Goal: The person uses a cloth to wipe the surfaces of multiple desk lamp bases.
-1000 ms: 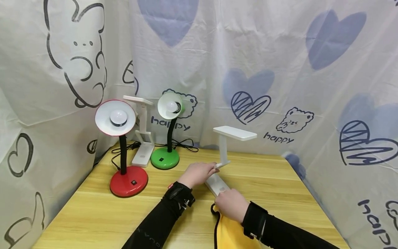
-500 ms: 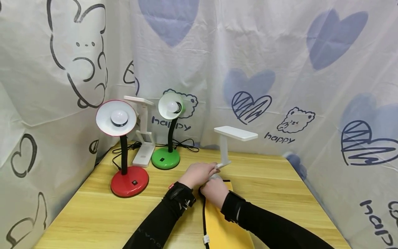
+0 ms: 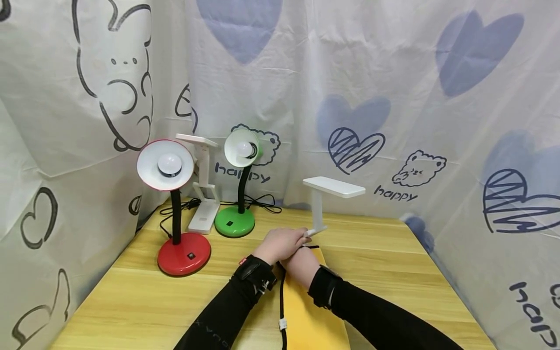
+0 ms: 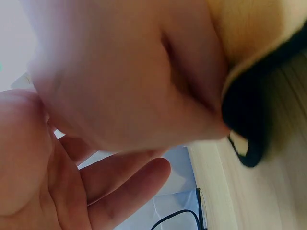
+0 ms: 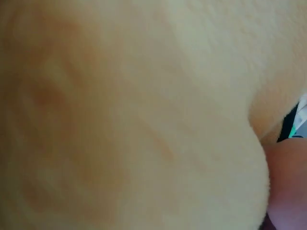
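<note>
A white folding desk lamp stands before me, its flat head raised over the table. My left hand holds the lamp's lower arm near the hinge; in the left wrist view some of its fingers stretch out loosely. Just below it, my right hand grips a yellow cloth with black edging over the lamp's base, which is mostly hidden. The two hands overlap in the head view. Fuzzy cloth fills most of the right wrist view, hiding the right fingers.
On the left stand a red lamp, a green lamp and a second white folding lamp. Black cords lie behind them. Printed curtains enclose the wooden table.
My right hand has slid the cloth forward and left along the lamp's base, up to my left hand. The left hand keeps its hold on the lamp's arm.
</note>
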`<state>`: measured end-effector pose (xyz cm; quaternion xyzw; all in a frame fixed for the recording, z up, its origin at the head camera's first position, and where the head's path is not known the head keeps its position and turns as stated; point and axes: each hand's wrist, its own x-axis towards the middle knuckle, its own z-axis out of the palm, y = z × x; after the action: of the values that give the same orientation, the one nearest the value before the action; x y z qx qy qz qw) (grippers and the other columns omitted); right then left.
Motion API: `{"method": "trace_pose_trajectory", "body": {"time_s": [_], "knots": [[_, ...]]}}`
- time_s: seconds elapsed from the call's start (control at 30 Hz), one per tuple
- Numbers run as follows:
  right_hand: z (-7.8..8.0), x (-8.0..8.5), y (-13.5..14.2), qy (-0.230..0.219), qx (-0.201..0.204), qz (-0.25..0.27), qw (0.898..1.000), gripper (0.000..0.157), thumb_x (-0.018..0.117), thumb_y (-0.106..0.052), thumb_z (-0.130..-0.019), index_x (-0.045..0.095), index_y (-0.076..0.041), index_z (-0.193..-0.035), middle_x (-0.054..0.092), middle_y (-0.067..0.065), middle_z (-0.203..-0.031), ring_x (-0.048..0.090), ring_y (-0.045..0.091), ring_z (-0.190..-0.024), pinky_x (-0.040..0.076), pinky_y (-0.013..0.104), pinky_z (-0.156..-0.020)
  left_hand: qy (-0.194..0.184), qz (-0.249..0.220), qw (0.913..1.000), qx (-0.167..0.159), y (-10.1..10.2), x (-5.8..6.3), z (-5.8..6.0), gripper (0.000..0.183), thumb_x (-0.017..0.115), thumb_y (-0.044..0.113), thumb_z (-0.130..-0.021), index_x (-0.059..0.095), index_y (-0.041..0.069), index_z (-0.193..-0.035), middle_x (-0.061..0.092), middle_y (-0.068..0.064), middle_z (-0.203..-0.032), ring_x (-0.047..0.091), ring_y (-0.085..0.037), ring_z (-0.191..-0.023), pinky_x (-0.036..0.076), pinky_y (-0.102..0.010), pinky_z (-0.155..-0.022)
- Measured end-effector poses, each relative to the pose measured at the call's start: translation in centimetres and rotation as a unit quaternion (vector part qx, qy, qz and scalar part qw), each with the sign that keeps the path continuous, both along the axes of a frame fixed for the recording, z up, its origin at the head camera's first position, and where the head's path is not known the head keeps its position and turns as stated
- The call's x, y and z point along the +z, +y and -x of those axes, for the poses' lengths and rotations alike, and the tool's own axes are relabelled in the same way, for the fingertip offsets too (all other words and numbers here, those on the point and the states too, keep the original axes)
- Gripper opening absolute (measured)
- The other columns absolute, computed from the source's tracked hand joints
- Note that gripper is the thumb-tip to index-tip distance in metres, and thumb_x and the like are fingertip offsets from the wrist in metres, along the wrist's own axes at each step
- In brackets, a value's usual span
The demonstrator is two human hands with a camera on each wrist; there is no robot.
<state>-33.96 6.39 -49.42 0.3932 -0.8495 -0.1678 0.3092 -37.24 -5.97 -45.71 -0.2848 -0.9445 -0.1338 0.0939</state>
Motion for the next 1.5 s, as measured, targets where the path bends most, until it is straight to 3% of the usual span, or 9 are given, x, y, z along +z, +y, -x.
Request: {"method": "trace_pose_trajectory", "body": {"time_s": [0.1, 0.2, 0.37, 0.53, 0.73, 1.0, 1.2, 1.37, 1.5], "knots": [[-1.3, 0.7, 0.6, 0.009, 0.001, -0.04, 0.999, 0.026, 0.066, -0.014, -0.088, 0.059, -0.02, -0.063, 0.059, -0.004, -0.061, 0.056, 0.009, -0.06, 0.044, 0.025, -0.056, -0.006, 0.003, 1.0, -0.001, -0.1, 0.0, 0.0, 0.028, 0.034, 0.052, -0.102, 0.055, 0.034, -0.102, 0.062, 0.008, -0.08, 0.062, -0.018, -0.073, 0.044, -0.035, -0.058], [-2.7, 1.4, 1.5, -0.006, 0.002, -0.076, 0.997, 0.036, 0.073, -0.016, -0.083, 0.053, -0.022, -0.054, 0.052, -0.007, -0.053, 0.048, 0.007, -0.052, 0.039, 0.023, -0.049, -0.013, 0.002, 0.9999, -0.001, -0.2, 0.1, 0.0, 0.028, 0.033, 0.052, -0.102, 0.056, 0.035, -0.104, 0.06, 0.009, -0.077, 0.058, -0.015, -0.068, 0.041, -0.033, -0.056], [-4.4, 2.3, 3.1, -0.046, -0.003, -0.107, 0.993, 0.026, 0.078, -0.024, -0.078, 0.062, -0.023, -0.057, 0.06, -0.007, -0.058, 0.054, 0.008, -0.051, 0.045, 0.027, -0.046, -0.022, 0.001, 0.9997, 0.008, -0.5, 0.1, 0.1, 0.03, 0.034, 0.056, -0.1, 0.055, 0.035, -0.102, 0.056, 0.008, -0.073, 0.052, -0.014, -0.063, 0.038, -0.031, -0.053], [-5.5, 2.6, 4.7, -0.096, -0.013, -0.111, 0.989, 0.02, 0.076, -0.029, -0.078, 0.065, -0.024, -0.062, 0.06, -0.007, -0.059, 0.053, 0.009, -0.05, 0.04, 0.031, -0.04, -0.025, 0.002, 0.9996, 0.014, -0.5, -0.2, 0.3, 0.031, 0.034, 0.057, -0.099, 0.054, 0.033, -0.1, 0.055, 0.007, -0.072, 0.05, -0.014, -0.062, 0.036, -0.031, -0.051], [-6.0, 2.2, 5.8, -0.095, -0.019, -0.108, 0.989, 0.022, 0.077, -0.024, -0.074, 0.061, -0.025, -0.06, 0.059, -0.007, -0.061, 0.052, 0.011, -0.049, 0.036, 0.032, -0.037, -0.023, 0.004, 0.9997, 0.011, -0.3, -0.3, 0.4, 0.032, 0.033, 0.058, -0.099, 0.053, 0.032, -0.098, 0.053, 0.007, -0.071, 0.049, -0.014, -0.061, 0.035, -0.03, -0.05], [-4.7, 2.0, 3.8, -0.042, -0.028, -0.12, 0.992, 0.021, 0.078, -0.02, -0.079, 0.065, -0.022, -0.062, 0.062, -0.006, -0.063, 0.052, 0.009, -0.05, 0.043, 0.029, -0.041, -0.021, -0.001, 0.9997, 0.01, -0.4, -0.2, 0.4, 0.031, 0.034, 0.056, -0.099, 0.053, 0.032, -0.099, 0.051, 0.006, -0.067, 0.049, -0.014, -0.059, 0.035, -0.03, -0.049], [-1.8, 0.9, 1.8, -0.012, -0.004, -0.07, 0.997, 0.029, 0.07, -0.022, -0.086, 0.057, -0.022, -0.061, 0.056, -0.006, -0.059, 0.048, 0.008, -0.052, 0.041, 0.025, -0.048, -0.015, -0.006, 0.9999, 0.002, -0.4, -0.1, 0.2, 0.029, 0.035, 0.054, -0.1, 0.055, 0.033, -0.1, 0.05, 0.006, -0.065, 0.05, -0.014, -0.058, 0.036, -0.031, -0.05], [0.7, -0.5, 0.7, 0.014, 0.015, -0.005, 1.0, 0.015, 0.06, -0.013, -0.092, 0.066, -0.015, -0.079, 0.066, 0.001, -0.076, 0.063, 0.015, -0.074, 0.05, 0.029, -0.069, -0.005, -0.012, 0.9999, 0.003, -0.1, 0.0, 0.0, 0.028, 0.037, 0.054, -0.1, 0.054, 0.032, -0.096, 0.06, 0.007, -0.077, 0.062, -0.018, -0.073, 0.044, -0.037, -0.058], [1.6, -1.0, 0.4, 0.013, 0.035, 0.041, 0.998, 0.014, 0.057, -0.01, -0.093, 0.068, -0.01, -0.086, 0.069, 0.006, -0.086, 0.064, 0.021, -0.087, 0.048, 0.032, -0.083, -0.005, -0.006, 1.0, 0.005, 0.0, 0.0, 0.1, 0.029, 0.035, 0.054, -0.101, 0.054, 0.033, -0.098, 0.065, 0.005, -0.086, 0.066, -0.023, -0.083, 0.048, -0.041, -0.064]]}}
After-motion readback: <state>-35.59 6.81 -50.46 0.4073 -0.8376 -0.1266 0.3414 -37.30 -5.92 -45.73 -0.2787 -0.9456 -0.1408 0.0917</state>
